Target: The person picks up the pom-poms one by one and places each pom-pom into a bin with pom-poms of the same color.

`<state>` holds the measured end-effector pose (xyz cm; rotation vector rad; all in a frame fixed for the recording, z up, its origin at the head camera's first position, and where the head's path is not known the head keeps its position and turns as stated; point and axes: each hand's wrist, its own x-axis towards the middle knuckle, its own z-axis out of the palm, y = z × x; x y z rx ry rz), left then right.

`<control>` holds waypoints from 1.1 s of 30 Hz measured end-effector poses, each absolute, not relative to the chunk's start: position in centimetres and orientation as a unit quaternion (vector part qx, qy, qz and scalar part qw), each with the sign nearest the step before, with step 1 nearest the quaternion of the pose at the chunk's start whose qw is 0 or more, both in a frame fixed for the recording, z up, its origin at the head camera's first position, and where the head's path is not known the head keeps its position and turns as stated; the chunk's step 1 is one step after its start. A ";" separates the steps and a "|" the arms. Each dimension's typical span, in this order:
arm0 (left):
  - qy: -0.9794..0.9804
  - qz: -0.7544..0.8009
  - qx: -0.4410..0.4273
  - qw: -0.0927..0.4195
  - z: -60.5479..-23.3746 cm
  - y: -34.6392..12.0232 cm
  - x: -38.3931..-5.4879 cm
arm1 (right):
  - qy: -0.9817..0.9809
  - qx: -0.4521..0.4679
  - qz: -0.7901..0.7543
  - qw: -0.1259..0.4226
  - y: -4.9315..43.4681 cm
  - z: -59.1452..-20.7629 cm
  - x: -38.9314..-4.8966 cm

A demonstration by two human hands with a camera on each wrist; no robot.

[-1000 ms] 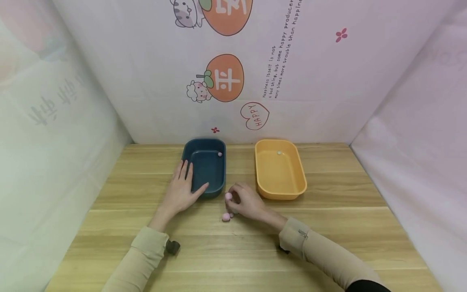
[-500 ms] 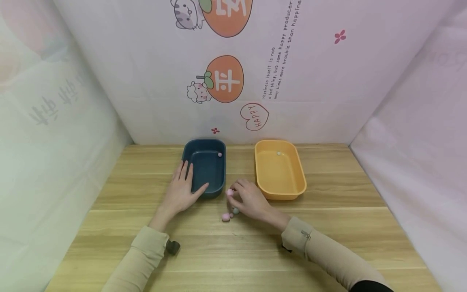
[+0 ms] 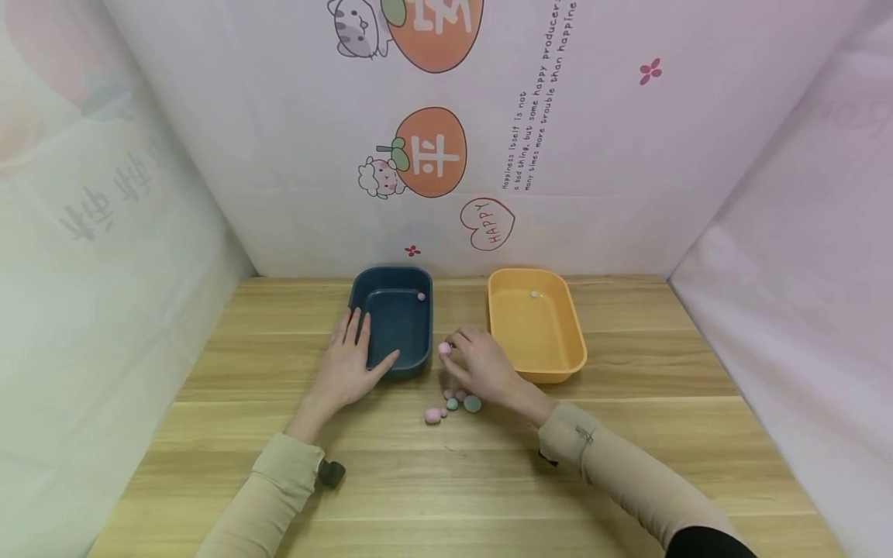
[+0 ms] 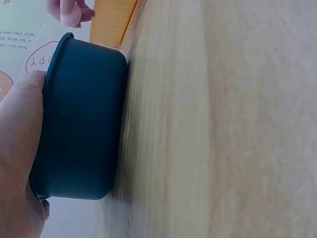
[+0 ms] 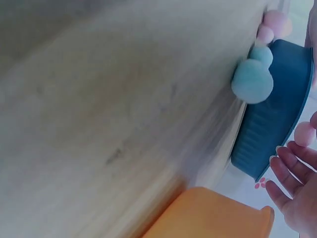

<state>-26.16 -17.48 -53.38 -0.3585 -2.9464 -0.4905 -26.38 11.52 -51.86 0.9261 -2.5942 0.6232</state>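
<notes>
While the right hand (image 3: 481, 368) pinches a pink ball (image 3: 445, 349) by its fingertips, just below frame centre, the main risk is a drop. Small round thing, little contact: an uneven squeeze could pop it out. It's in the gap between the blue tray (image 3: 398, 325) and the yellow tray (image 3: 537, 333), so a slip there probably ends on the surface (image 3: 418, 496), rolling.

Next: loose balls clustered just below that hand, lower centre. I see a green ball (image 3: 472, 404), a teal ball (image 3: 452, 404) and a larger pink ball (image 3: 432, 416), plus smaller pink ones. A low wrist sweep could scatter them.

Left hand (image 3: 347, 368) holds no ball; fingers spread straight over the blue tray's left edge, thumb at the near rim. Lean too hard on that side and the tray may tip or skid, sending the lone pink ball (image 3: 422, 297) rolling from its upper right corner.

Also, carrying the pinched ball too low could clip the blue tray's right wall. Can't tell how slippery the balls are.
</notes>
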 end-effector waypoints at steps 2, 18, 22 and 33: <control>-0.977 -0.161 -0.119 0.067 -53.5 -17.5 -26.2 | -0.908 0.322 0.213 0.161 11.4 -51.8 -26.7; -0.977 -0.165 -0.118 0.070 -53.3 -17.5 -26.1 | -0.895 0.365 0.161 0.202 9.5 -51.0 -30.3; -0.977 -0.162 -0.118 0.073 -53.5 -17.5 -26.2 | -0.894 0.362 0.164 0.205 8.9 -51.0 -30.9; -0.978 -0.155 -0.120 0.071 -53.6 -17.5 -26.3 | -0.902 0.343 0.161 0.207 7.4 -50.9 -32.4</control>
